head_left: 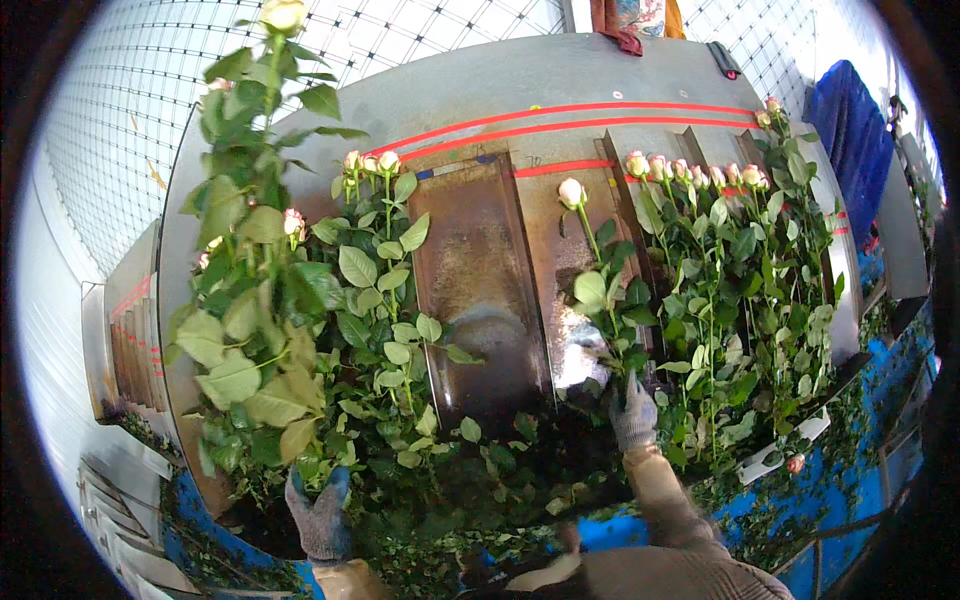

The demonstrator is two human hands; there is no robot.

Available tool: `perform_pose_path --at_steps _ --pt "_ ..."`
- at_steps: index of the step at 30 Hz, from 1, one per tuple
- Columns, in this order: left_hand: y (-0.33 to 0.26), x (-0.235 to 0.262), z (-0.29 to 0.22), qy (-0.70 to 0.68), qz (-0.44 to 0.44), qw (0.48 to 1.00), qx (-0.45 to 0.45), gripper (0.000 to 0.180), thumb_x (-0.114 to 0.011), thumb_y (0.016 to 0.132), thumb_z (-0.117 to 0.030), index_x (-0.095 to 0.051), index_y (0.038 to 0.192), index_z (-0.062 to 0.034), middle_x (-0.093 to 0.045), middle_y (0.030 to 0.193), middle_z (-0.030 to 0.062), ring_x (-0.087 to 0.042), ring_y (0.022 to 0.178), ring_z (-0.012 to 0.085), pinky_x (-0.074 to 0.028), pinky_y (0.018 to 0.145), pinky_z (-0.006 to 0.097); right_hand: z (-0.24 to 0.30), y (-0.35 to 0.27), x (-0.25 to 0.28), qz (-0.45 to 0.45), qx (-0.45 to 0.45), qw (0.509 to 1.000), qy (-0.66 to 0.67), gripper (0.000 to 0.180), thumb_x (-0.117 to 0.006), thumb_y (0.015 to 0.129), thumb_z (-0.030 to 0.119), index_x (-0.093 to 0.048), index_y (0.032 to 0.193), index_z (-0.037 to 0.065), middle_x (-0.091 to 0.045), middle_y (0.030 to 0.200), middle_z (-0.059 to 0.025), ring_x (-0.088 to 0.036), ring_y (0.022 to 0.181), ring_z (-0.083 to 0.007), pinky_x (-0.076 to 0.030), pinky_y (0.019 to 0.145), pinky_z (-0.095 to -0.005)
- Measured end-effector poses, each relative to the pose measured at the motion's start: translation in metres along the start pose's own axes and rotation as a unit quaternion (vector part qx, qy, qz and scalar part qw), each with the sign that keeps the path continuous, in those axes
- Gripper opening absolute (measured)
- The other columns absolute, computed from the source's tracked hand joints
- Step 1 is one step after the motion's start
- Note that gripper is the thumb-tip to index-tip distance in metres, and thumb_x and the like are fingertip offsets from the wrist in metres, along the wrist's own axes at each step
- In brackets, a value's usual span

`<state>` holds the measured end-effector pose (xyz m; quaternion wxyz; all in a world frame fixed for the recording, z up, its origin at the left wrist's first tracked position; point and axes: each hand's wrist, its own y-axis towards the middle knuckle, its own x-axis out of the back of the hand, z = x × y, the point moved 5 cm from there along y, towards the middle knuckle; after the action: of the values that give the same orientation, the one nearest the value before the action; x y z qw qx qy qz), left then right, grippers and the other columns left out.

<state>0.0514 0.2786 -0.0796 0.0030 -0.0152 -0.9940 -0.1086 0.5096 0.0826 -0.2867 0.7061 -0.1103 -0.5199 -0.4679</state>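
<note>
My left hand (320,520), in a grey knit glove with blue fingers, is closed around the lower stem of a tall leafy rose (272,75). The rose stands high toward the camera with a pale bloom on top; its leaves hide part of the stem and the grip. My right hand (634,415), gloved too, grips the lower stem of a single rose (572,194) with a pale pink-cream head. This rose lies over a compartment of the metal sorting table, its head pointing to the far side.
The sloped metal table (450,100) has upright dividers (625,200) and red tape lines. Bunched roses (715,280) fill the right compartments; more roses (385,230) lie at left. Cut leaves (470,530) cover the near edge. A blue sheet (848,135) hangs at far right.
</note>
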Motion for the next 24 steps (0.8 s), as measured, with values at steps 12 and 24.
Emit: perform_pose_path --at_steps 12,24 --pt "0.019 0.032 0.035 0.088 0.190 0.975 0.079 0.071 -0.069 0.085 -0.011 -0.032 0.146 -0.0130 -0.034 0.143 0.0112 -0.063 0.095 0.0261 -0.055 0.077 0.036 -0.020 -0.003 0.145 -0.184 0.041 0.980 0.068 0.073 -0.063 0.075 0.006 -0.039 0.143 0.008 -0.063 0.110 -0.0219 -0.063 0.086 -0.0406 -0.052 0.070 -0.0423" --pt "-0.032 -0.119 -0.022 -0.002 0.085 0.990 0.111 0.080 -0.082 0.068 -0.004 -0.037 0.133 0.0044 -0.043 0.127 0.0155 -0.052 0.110 0.0245 -0.054 0.086 0.035 -0.194 0.013 0.128 -0.175 -0.081 0.975 0.107 0.085 -0.073 0.074 0.011 -0.031 0.148 0.012 -0.050 0.137 -0.0186 -0.055 0.117 -0.0340 -0.045 0.100 -0.0391"
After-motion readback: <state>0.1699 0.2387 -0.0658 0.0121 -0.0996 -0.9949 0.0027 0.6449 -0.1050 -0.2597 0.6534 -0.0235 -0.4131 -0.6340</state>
